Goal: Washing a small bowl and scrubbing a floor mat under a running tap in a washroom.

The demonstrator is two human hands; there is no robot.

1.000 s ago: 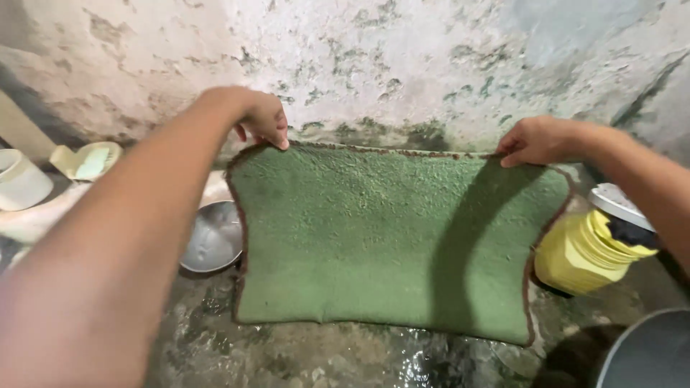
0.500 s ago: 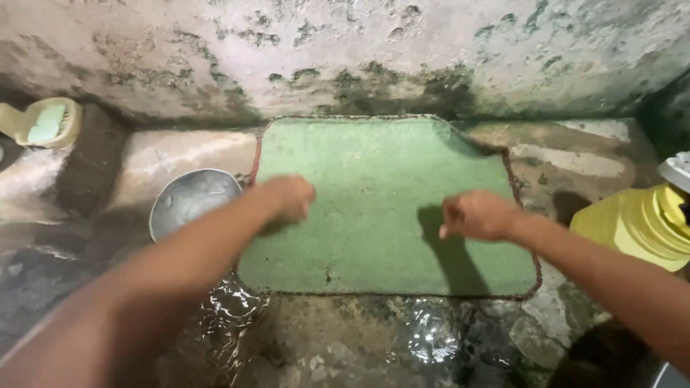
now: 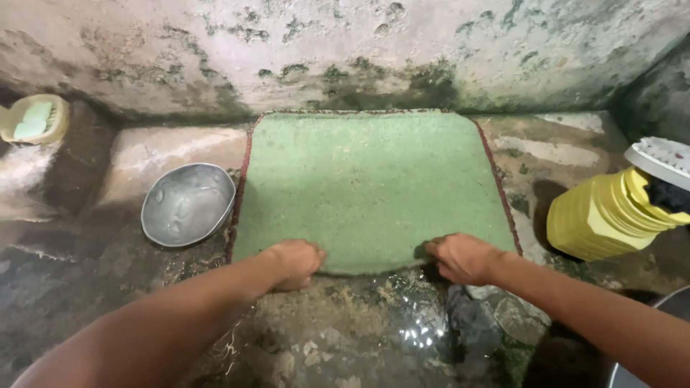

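A green mat point(image 3: 370, 188) with a dark red edge lies flat on a wet, rough stone floor point(image 3: 338, 345), its far edge butting against the foot of a stained, mouldy wall point(image 3: 345, 50). Everything here is placed relative to the mat.

Two bare arms reach in from the bottom of the view. The left hand point(image 3: 296, 263) sits at the mat's near edge, left of centre, fingers curled and closed on the edge. The right hand point(image 3: 463, 257) sits at the same edge, right of centre, fingers bent and closed on the rim where it lifts slightly off the floor. Both hands appear to pinch the near edge — likely so the mat can be held square and flat against the stone.

Just in front of the mat's near edge, between and below the hands, a shallow pool of water point(image 3: 413, 323) glints on the floor.

Just left of the mat, almost touching its left edge, a dented metal bowl point(image 3: 187, 203) rests tilted on the floor. Further left, well apart, a pale yellow soap dish point(image 3: 34, 118) holds a green bar, up on a ledge and out of the wet.

To the right of the mat, apart from it, a yellow ribbed jug point(image 3: 611, 215) lies tipped on its side — a white brush point(image 3: 661, 158) rests on top of it.
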